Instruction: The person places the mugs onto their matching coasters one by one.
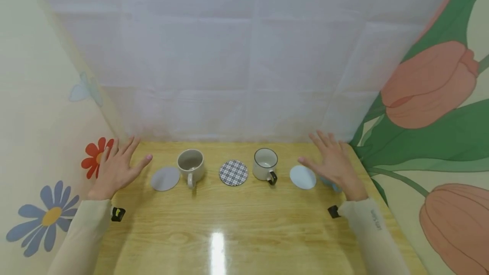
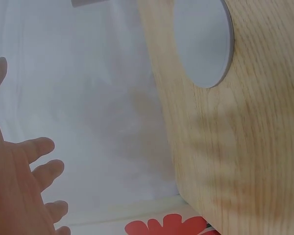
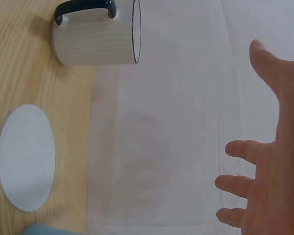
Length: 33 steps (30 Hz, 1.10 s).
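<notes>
My left hand (image 1: 120,169), fingers spread and holding nothing, hovers left of a round grey coaster (image 1: 165,178). Beside that coaster stands a grey-beige mug (image 1: 191,165) with its handle toward me. A plaid round coaster (image 1: 233,172) lies in the middle. To its right is a white mug (image 1: 264,164) with a dark rim and black handle (image 3: 85,6). My right hand (image 1: 331,162), likewise spread and without anything in it, hovers near a pale blue round coaster (image 1: 303,177). A blue object (image 3: 49,230) is mostly hidden beneath that hand.
The wooden table (image 1: 229,224) ends at a white cloth backdrop (image 1: 244,63). Walls with painted flowers rise at both sides, a red flower (image 1: 91,156) at left and tulips (image 1: 431,84) at right. A bright reflection shows on the tabletop.
</notes>
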Available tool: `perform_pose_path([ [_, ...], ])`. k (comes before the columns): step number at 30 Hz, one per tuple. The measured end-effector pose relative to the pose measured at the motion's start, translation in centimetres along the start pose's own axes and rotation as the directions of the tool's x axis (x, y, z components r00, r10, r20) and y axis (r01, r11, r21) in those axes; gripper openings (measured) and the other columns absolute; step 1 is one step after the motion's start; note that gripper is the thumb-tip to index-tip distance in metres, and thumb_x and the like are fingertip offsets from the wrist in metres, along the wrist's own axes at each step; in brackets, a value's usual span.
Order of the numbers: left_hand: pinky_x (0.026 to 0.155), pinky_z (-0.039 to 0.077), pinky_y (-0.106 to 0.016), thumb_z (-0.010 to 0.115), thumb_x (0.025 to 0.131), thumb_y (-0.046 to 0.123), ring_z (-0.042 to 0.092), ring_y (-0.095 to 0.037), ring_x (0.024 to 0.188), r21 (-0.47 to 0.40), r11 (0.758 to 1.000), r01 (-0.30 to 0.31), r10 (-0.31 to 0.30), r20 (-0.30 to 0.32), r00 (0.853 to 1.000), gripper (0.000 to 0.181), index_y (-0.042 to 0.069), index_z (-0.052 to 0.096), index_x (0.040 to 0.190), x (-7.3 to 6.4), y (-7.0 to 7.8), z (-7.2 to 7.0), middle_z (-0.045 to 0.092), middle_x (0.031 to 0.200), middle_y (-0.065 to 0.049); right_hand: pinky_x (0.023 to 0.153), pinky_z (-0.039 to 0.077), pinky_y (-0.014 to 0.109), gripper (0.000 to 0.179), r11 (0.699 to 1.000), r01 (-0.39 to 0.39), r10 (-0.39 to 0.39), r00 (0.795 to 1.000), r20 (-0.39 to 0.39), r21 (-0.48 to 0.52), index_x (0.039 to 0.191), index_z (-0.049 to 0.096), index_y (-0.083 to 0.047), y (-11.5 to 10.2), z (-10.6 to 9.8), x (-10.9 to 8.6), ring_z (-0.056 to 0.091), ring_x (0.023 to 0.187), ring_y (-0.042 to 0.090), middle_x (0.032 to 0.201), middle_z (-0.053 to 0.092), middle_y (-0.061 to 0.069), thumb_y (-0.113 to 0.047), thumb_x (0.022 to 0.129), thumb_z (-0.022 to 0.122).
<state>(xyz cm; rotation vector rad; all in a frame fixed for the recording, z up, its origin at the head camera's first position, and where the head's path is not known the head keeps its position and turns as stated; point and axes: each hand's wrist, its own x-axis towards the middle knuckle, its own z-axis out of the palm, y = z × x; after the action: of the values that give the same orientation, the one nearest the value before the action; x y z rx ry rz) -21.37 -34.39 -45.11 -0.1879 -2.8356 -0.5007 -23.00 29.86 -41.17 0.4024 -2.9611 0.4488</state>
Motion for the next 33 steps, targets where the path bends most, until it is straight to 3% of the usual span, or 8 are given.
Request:
perform_pose_path([
  [9,0.124,0.002,-0.08,0.053,0.105,0.061,0.0,-0.059,0.161,-0.017,1.0,0.003,-0.003,0.026,1.0,0.085,0.008,0.03,0.169,-0.8,-0.5,0.3,0.029,0.172,-0.028,0.125,0.004,0.081,0.097,0.998,0.032,-0.03,0.999,-0.035,0.054,0.172,0.024,-0.017,-1.0,1.0,-0.6,0.007,0.161,0.057,0.178,0.017,0.02,-0.066,0.098,0.064],
  [17,0.124,-0.001,-0.081,0.053,0.106,0.06,-0.002,-0.059,0.16,-0.047,0.999,0.012,-0.01,0.044,0.999,0.086,0.004,0.031,0.167,-1.2,-0.4,0.9,0.025,0.173,-0.028,0.126,0.008,0.079,0.095,0.998,0.054,-0.052,0.997,-0.054,0.036,0.171,0.026,-0.017,-1.5,1.6,-0.8,0.011,0.161,0.056,0.177,0.021,0.02,-0.066,0.098,0.063],
  [33,0.126,0.002,-0.079,0.055,0.105,0.059,0.002,-0.061,0.16,-0.042,0.999,-0.011,0.011,0.008,1.0,0.084,0.005,0.036,0.166,-1.5,-0.5,1.7,0.03,0.172,-0.028,0.13,0.009,0.072,0.098,0.992,0.119,-0.115,0.99,-0.087,0.04,0.171,0.028,-0.016,-3.5,2.0,-0.7,0.015,0.163,0.051,0.177,0.024,0.019,-0.065,0.095,0.067],
])
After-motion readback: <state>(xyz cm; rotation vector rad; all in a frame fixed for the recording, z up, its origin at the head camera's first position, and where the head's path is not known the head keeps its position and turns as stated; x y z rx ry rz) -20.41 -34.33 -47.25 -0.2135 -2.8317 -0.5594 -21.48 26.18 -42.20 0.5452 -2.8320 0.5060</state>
